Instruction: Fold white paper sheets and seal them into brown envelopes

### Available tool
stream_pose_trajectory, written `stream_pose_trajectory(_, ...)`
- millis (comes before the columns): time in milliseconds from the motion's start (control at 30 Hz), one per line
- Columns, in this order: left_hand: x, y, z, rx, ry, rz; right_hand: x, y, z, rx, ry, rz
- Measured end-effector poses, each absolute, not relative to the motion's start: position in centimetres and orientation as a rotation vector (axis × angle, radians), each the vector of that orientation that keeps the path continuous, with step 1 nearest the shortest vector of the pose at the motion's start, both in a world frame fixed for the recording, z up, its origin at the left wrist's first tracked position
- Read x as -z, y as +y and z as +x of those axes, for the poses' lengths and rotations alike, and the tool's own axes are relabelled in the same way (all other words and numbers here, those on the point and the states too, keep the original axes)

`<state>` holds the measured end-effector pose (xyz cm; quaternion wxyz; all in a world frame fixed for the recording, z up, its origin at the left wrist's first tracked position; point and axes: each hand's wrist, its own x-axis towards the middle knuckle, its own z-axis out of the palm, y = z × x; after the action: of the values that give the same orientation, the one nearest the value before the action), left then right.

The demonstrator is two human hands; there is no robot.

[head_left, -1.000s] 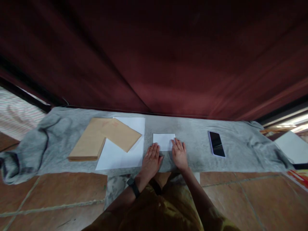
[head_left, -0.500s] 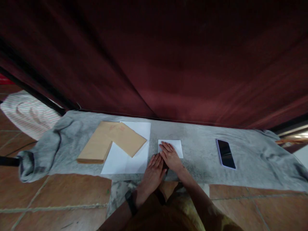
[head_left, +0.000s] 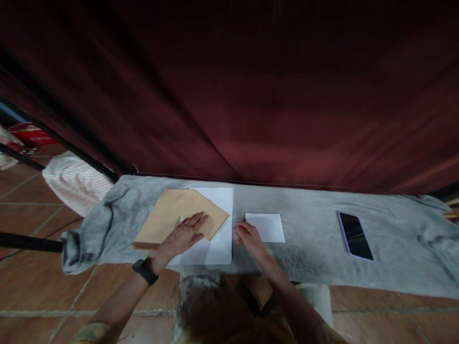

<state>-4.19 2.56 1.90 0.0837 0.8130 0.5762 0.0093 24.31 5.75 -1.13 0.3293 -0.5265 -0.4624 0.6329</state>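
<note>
My left hand [head_left: 186, 233] lies with its fingers stretched out over a brown paper envelope [head_left: 217, 216], touching or just above it. That envelope rests at an angle on a large white sheet of paper [head_left: 224, 251] and overlaps a stack of similar brown envelopes [head_left: 154, 224]. My right hand [head_left: 250, 239] is at the left edge of a small white piece of paper [head_left: 268, 227], fingers loosely bent. I see nothing held in it. The small paper lies flat on the grey cloth.
A grey cloth [head_left: 308, 205] covers the narrow table. Towards the right lies a phone in a purple case [head_left: 355, 236]. Behind the table hangs a dark red curtain [head_left: 258, 119]. A striped cloth [head_left: 77, 179] is beyond the left end, above the tiled floor [head_left: 46, 291].
Both hands have lifted off the small white paper. My left hand has moved left to the brown envelope; my right hand has shifted to the paper's left edge. The camera view has turned slightly left.
</note>
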Motion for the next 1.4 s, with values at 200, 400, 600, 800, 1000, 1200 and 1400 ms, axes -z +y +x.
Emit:
stream_pose_trajectory(200, 0.1, 2.1, -3.4, -0.193, 1.778, 2.45, 1.0, 5.9, 18.9, -1.878, -1.092, -1.421)
stream_pose_trajectory(400, -0.4, 2.7, -3.6, -0.22, 1.765, 2.397, 0.9, 6.6, 16.6, -1.869, -1.051, -1.492)
stream_pose_trajectory(600, -0.4, 2.6, -3.6, -0.221, 1.74, 2.384, 0.3, 6.7, 15.7, -1.72, -1.053, -1.464)
stream_pose_trajectory(800, -2.7, 1.9, -2.7, -0.38, 1.774, 2.458, -2.2, 5.5, 18.2, -1.775, -1.018, -1.177)
stream_pose_trajectory(1000, -7.4, 1.4, 0.0, -0.322, 1.65, 2.584, -4.9, 4.7, 22.0, -1.882, -1.101, -1.035)
stream_pose_trajectory(1200, -7.3, 1.8, 2.0, -0.126, 1.473, 2.489, -4.6, 3.9, 23.8, -1.888, -1.077, -1.048)
stream_pose_trajectory(1400, -5.2, 2.1, 2.0, -0.146, 1.477, 2.434, -3.6, 3.5, 24.0, -1.872, -1.047, -1.05)
